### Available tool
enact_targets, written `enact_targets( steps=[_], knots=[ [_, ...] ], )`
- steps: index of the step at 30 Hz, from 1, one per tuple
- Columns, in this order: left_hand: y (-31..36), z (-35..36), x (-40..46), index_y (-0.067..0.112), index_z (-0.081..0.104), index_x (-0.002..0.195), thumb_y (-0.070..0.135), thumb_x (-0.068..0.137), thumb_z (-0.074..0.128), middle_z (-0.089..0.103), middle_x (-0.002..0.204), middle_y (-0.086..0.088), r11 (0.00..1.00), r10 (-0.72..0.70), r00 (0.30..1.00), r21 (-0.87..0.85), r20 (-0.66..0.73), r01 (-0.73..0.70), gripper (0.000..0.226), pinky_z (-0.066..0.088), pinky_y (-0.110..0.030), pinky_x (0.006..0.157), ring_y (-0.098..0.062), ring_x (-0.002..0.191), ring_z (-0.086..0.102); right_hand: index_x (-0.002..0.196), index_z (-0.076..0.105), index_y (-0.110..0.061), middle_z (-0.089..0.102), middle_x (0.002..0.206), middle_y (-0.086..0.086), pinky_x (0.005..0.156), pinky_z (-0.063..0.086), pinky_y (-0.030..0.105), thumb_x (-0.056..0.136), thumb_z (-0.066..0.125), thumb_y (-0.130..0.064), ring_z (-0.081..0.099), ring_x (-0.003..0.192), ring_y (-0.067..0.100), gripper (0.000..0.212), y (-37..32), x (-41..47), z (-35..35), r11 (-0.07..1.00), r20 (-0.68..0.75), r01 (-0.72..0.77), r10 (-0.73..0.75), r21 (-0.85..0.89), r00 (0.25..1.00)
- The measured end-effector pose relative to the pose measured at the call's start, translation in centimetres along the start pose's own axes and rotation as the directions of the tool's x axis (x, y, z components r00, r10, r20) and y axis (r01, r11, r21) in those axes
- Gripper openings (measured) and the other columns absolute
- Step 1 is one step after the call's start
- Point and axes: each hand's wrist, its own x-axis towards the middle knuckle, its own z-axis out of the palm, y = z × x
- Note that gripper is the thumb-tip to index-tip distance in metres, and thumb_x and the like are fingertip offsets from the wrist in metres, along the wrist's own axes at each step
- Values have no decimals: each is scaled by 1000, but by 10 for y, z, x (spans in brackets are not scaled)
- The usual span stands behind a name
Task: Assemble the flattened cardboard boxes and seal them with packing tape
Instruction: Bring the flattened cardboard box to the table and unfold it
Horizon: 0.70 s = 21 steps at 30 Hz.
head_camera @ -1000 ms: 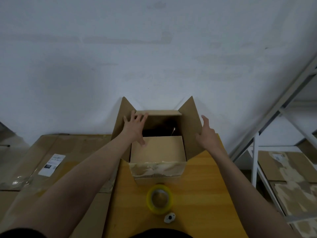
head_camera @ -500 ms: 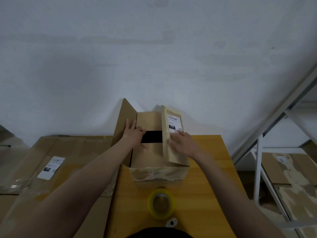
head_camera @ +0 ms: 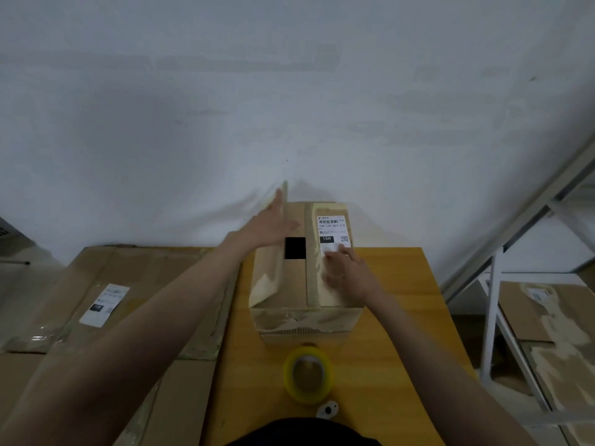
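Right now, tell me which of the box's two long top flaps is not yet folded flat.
The left flap: it stands tilted up under the left hand, while the right flap, the one with the label, lies flat under the right hand.

A yellowish wooden table (head_camera: pixel 402 333) stands against the pale wall. On it sits a cardboard box (head_camera: pixel 306 320) at the far end, touching the tabletop with its worn front face toward the person. Just in front of the box a roll of yellow packing tape (head_camera: pixel 308 375) stands on the wood, and right beside that, nearer the table's front edge, lies a small white object (head_camera: pixel 327 409) too small to identify.
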Motion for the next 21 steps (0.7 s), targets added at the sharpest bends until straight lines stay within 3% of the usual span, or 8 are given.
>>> enact_targets(
  steps=[4, 7, 10, 14, 18, 21],
  knots=[
    [-8, 44, -2, 19, -7, 159, 54, 103, 36, 5, 167, -5, 995, 26, 975, 89, 220, -47, 79, 17, -35, 121, -23, 153, 12, 150, 31, -39, 10, 165, -6, 106, 40, 50, 97, 52, -53, 28, 143, 34, 59, 3, -2, 3, 1000, 9, -16, 16, 3, 1000],
    [-22, 75, -3, 22, -9, 159, 62, 100, 35, -12, 167, 0, 954, -8, 963, 291, 269, -74, 84, 7, -41, 124, -24, 154, -8, 153, 26, -39, 4, 166, -9, 113, 35, 50, 99, 47, -53, 21, 148, 31, 60, 5, -3, 8, 1000, 18, -19, 19, -4, 1000],
    [-32, 98, -8, 25, -13, 158, 71, 96, 30, -23, 164, 3, 897, -13, 979, 434, 205, -79, 88, 2, -46, 125, -25, 152, -17, 155, 21, -39, -4, 167, -8, 118, 27, 51, 101, 41, -53, 13, 151, 32, 59, 5, -5, 14, 999, 26, -19, 20, -43, 999],
    [-34, 102, -9, 27, -12, 158, 75, 93, 24, -21, 165, 4, 877, 6, 989, 474, 151, -77, 89, 2, -44, 125, -24, 152, -16, 155, 17, -41, -8, 166, -9, 120, 18, 57, 103, 36, -53, 0, 152, 38, 57, 0, -10, 16, 995, 25, -54, 56, -87, 998],
    [-33, 95, -12, 26, -3, 160, 74, 93, 29, -12, 167, 1, 888, 65, 994, 448, 93, -100, 88, 5, -46, 124, -25, 154, -9, 153, 22, -37, 1, 167, -3, 119, 8, 60, 103, 35, -47, -3, 151, 36, 52, -15, -12, 8, 983, -25, -51, 47, -176, 999],
    [-34, 93, -20, 27, 7, 159, 70, 95, 30, -2, 168, 0, 902, 132, 991, 412, 24, -130, 81, 9, -47, 124, -26, 154, -1, 149, 29, -34, 12, 165, 1, 120, 9, 60, 103, 35, -41, 2, 152, 34, 46, -26, -19, 3, 984, -74, -38, 25, -174, 997]
  ],
)
